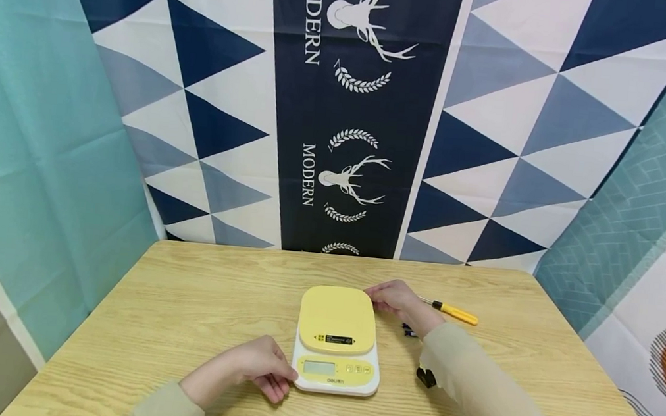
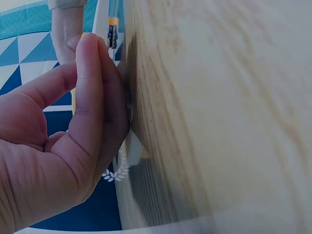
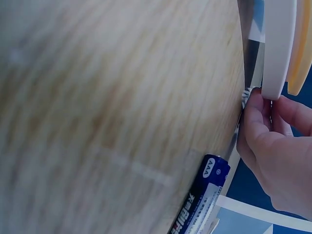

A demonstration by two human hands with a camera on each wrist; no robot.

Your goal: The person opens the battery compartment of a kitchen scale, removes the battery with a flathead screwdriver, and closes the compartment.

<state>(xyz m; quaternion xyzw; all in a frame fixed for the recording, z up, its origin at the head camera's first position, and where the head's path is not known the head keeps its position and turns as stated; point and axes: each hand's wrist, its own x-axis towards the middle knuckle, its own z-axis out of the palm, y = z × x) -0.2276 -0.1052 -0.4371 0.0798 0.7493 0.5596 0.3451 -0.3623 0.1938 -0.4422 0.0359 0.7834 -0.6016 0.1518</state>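
A kitchen scale point(image 1: 338, 317) with a yellow weighing plate and white base sits in the middle of the wooden table, its display panel facing me. At its near left corner, my left hand point(image 1: 262, 366) pinches the base, thumb on top. The left wrist view shows that hand point(image 2: 73, 131) close to the tabletop, its fingers hiding most of the scale. My right hand point(image 1: 394, 299) holds the far right corner. In the right wrist view, the white base edge point(image 3: 278, 53) lies between the thumb and fingers of this hand point(image 3: 282, 156).
A yellow-handled screwdriver point(image 1: 459, 313) lies right of the scale, behind the right forearm. Nearby are dark blue batteries point(image 1: 409, 331), partly hidden by that arm; one AAA battery point(image 3: 200, 197) shows up close. Patterned cloth point(image 1: 353, 117) hangs behind the table point(image 1: 211, 310).
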